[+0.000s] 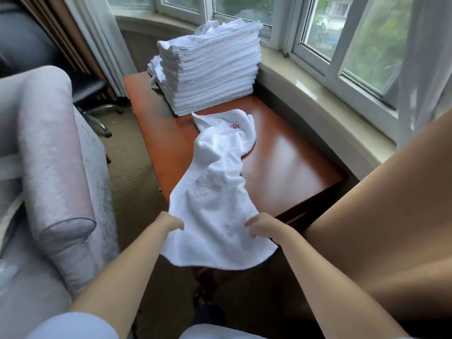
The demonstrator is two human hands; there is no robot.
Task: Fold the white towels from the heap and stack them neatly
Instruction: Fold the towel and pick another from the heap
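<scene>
Daylight from a curved row of windows (325,33) falls on a reddish-brown wooden bench (288,162) that stands against the pale sill (318,104). At the far end of the bench is a tall stack of folded white towels (210,77), with a few rumpled ones on top. One loose white towel (215,192) lies with its far end on the bench just in front of the stack; there it shows a small red embroidered mark (234,126), too small to read. Its near end hangs past the front edge of the bench. The left hand (170,222) holds the left side of this towel and the right hand (261,226) holds the right side, the fingers of both curled into the cloth. Left of the bench stands a light grey armchair (56,167), and behind it the base of an office chair (97,106) on the carpet.
</scene>
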